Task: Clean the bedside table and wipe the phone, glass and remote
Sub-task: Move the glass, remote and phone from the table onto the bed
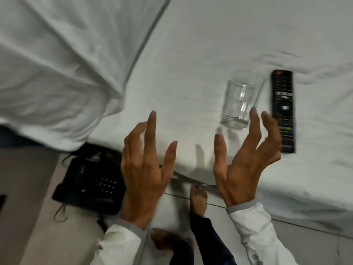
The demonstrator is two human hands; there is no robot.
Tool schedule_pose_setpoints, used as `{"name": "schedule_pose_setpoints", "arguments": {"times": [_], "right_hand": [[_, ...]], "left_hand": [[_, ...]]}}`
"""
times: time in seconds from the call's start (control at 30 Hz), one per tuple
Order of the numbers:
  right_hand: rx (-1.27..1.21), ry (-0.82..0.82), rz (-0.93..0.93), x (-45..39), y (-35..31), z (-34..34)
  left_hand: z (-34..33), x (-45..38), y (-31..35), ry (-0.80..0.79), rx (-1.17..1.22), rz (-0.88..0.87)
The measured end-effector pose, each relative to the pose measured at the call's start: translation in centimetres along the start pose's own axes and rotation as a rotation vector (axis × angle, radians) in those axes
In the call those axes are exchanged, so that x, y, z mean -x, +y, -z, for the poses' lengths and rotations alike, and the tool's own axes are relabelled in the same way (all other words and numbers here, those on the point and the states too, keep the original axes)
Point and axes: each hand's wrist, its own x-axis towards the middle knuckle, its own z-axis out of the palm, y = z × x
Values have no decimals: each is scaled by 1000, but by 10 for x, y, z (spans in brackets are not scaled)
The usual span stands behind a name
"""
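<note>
Both hands spread empty over the bed's edge.
Left hand point(145, 169) and right hand point(246, 159) hovered apart, fingers splayed, holding nothing. An empty glass point(240, 104) lay tipped on the bed point(191, 54) beside the remote point(284, 109); the blurred phone point(89, 184) sat on the table point(28, 178), partly hidden by my left hand.

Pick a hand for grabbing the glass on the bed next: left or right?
Right, probably. The right hand is open, fingertips right beside the glass standing on the bed sheet. The left hand, also empty, hovers farther off, nearer the phone.
</note>
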Motion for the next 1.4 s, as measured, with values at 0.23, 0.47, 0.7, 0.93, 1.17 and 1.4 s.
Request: {"name": "schedule_pose_setpoints", "arguments": {"times": [0.23, 0.47, 0.7, 0.93, 1.17, 1.4], "right_hand": [[-428, -702, 385, 111, -76, -77], [-177, -1395, 95, 158, -109, -168], [-217, -1402, -16, 188, -83, -157], [-378, -1329, -366, 204, -43, -105], [-695, -1056, -530, 186, -43, -42], [-876, -684, -478, 125, -66, 18]], "left_hand": [[64, 128, -120, 116, 91, 736], [36, 165, -177, 221, 575, 1281], [37, 165, -205, 315, 730, 1427], [99, 209, -197, -47, 1087, 1379], [146, 166, -155, -168, 894, 994], [152, 54, -99, -304, 798, 570]]}}
